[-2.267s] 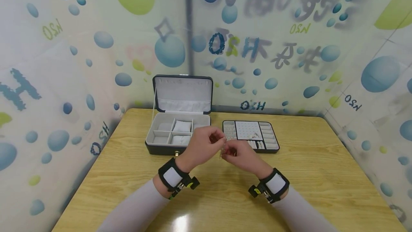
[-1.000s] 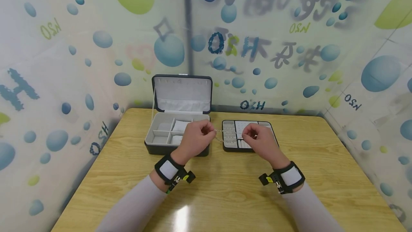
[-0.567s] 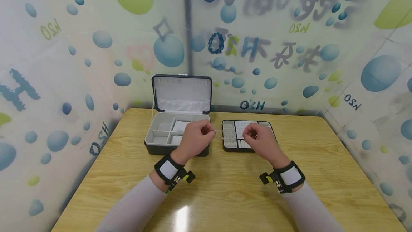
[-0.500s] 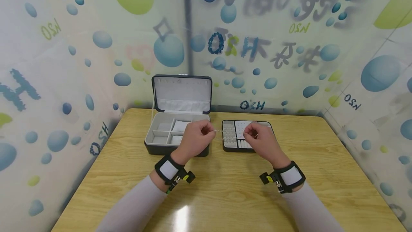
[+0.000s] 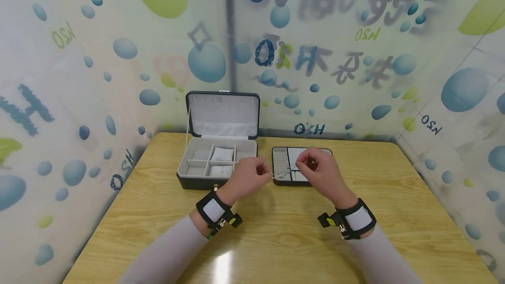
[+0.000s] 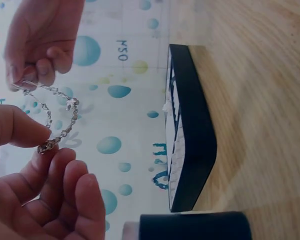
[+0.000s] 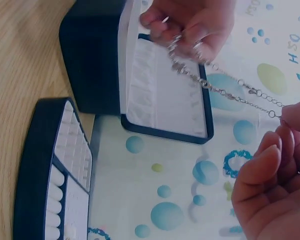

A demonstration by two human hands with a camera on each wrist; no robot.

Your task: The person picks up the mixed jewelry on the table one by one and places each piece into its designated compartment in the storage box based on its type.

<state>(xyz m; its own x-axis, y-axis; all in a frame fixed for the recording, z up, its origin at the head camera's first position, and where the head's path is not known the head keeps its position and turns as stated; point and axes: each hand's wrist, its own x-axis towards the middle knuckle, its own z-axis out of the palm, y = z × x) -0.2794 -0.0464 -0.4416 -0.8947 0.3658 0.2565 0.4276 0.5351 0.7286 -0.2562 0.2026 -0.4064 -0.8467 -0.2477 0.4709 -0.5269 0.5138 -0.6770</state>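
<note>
A silver chain bracelet [image 7: 205, 84] with small charms hangs between my two hands. My left hand [image 5: 248, 178] pinches one end of its loop between thumb and fingertips, just in front of the jewelry box [image 5: 197, 183]. At the clasp end, a thin extension chain runs into the thumb and fingertips of my right hand [image 5: 322, 173], which is over the jewelry tray [image 5: 281, 182]. The left wrist view shows the bracelet [image 6: 75, 111] bowed into a slack curve, a small charm on its outer side.
The box's lid [image 5: 225, 115] stands raised at the back. Inside are divided compartments, two with white cushions [image 5: 223, 154]. Beside it, the low tray has small grid cells, ring rolls [image 7: 54, 206] and a white panel. A patterned wall [image 5: 335, 78] rises behind the wooden table [image 5: 276, 240].
My hands were close together at first, then parted, stretching the bracelet out. Since half a second ago my left hand has shifted down and right, and the bracelet sags.
</note>
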